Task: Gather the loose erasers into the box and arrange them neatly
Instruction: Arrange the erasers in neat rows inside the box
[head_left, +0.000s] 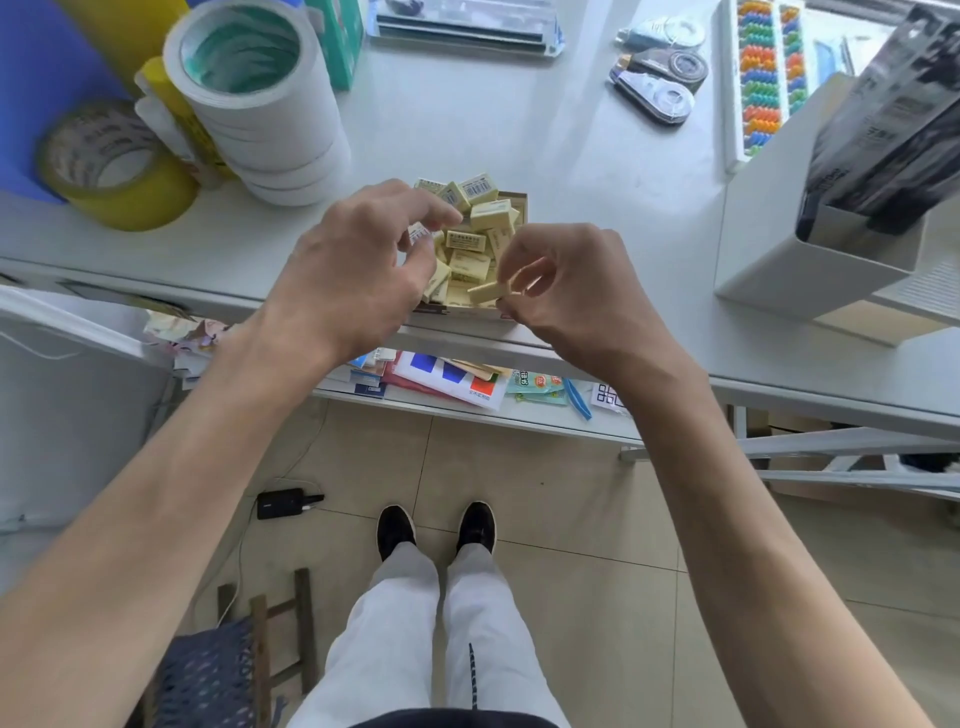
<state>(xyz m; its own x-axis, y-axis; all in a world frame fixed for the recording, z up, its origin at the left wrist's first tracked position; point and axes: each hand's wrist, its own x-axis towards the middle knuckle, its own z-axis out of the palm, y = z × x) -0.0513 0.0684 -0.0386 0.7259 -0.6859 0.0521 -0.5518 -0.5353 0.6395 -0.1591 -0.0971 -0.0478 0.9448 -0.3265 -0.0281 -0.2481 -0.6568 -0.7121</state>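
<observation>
An eraser (487, 292) is pinched in the grip of the right hand (571, 296), between thumb and forefinger, with the remaining fingers curled in beneath. It is held level, its free end pointing towards the left hand (353, 265).

A second eraser (418, 232), barcode uppermost, is caught in the left grip between the thumb and the bent fingers. Only a corner of it is seen, and how firmly it is held cannot be told.

The box (521, 199) is set on the bench (467, 130) between the two grips and just beyond them, close to the bench's near edge. The erasers (467, 257) are heaped loosely in it, many tilted or lying across one another. Those farthest from the grips are piled above the rim. The pinched eraser is held just above the near end of the heap.

Beyond the left grip a stack of tape rolls (260, 104) is seen, with a yellow roll (114, 171) farther left. A grey bin (810, 244) stands well to the right of the right grip.
</observation>
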